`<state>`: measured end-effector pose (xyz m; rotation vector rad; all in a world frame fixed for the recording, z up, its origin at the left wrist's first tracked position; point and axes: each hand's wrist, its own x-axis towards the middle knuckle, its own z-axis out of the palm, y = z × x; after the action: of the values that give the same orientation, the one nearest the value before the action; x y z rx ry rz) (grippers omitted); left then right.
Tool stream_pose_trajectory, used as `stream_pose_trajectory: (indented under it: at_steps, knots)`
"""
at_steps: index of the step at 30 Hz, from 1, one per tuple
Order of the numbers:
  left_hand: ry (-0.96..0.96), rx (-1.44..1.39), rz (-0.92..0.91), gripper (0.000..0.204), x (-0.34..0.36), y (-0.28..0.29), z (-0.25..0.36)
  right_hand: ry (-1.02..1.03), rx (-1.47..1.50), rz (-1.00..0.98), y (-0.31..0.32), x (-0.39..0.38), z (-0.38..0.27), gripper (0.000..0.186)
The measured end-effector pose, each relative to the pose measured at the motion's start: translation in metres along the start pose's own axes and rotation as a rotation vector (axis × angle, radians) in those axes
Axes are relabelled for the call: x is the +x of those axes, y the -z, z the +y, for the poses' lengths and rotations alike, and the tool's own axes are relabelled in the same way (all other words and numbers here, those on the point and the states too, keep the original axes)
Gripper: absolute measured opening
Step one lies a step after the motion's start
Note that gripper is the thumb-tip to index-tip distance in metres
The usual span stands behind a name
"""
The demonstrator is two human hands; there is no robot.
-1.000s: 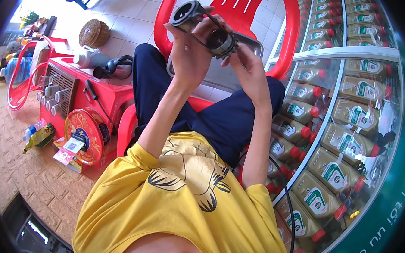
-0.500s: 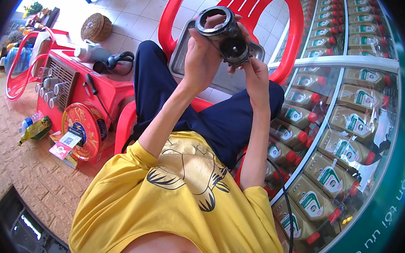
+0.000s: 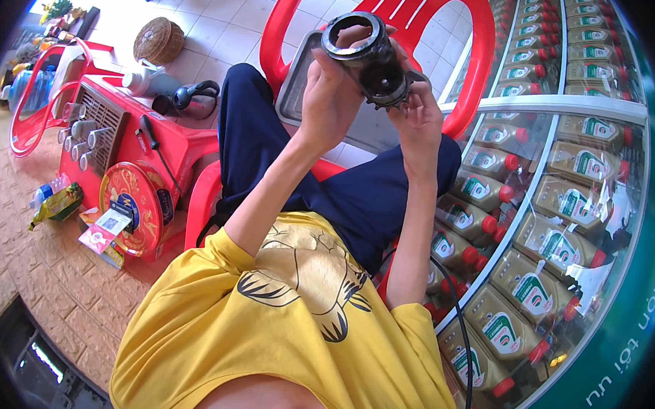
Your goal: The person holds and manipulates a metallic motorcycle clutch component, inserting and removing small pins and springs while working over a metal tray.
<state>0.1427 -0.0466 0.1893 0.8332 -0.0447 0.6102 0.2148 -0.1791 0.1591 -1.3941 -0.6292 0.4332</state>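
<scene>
A dark, greasy cylindrical part [image 3: 377,61] is held up above my lap, with a round ringed opening at its upper left and a toothed rim at its lower right. My left hand [image 3: 326,99] grips it from the left, fingers partly hidden behind it. My right hand [image 3: 419,116] has its fingers curled at the toothed lower end. Behind both hands, a grey metal tray [image 3: 293,86] lies on the seat of a red plastic chair [image 3: 471,56].
To my left a red plastic table [image 3: 189,143] bears cups, a kettle, a round tin [image 3: 132,207] and a screwdriver-like tool [image 3: 151,137]. A wicker basket [image 3: 157,40] sits on the tiles beyond. To my right, a glass cabinet [image 3: 555,106] holds several rows of bottles with red caps.
Both hands have shifted right with the part, which has turned so that its ringed opening faces up more. My right fingers have moved at its lower end.
</scene>
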Motion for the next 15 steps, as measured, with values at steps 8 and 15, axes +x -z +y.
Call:
stream_pose_trajectory:
  at_steps: [8, 15]
  knots:
    - [0.027, -0.020, 0.021, 0.100, -0.004, -0.001, -0.002, -0.026, 0.021, -0.066, 0.009, -0.001, 0.005, 0.011]
    - [0.014, -0.001, 0.042, 0.100, -0.004, -0.002, -0.001, -0.115, 0.072, -0.170, 0.013, 0.002, -0.002, 0.008]
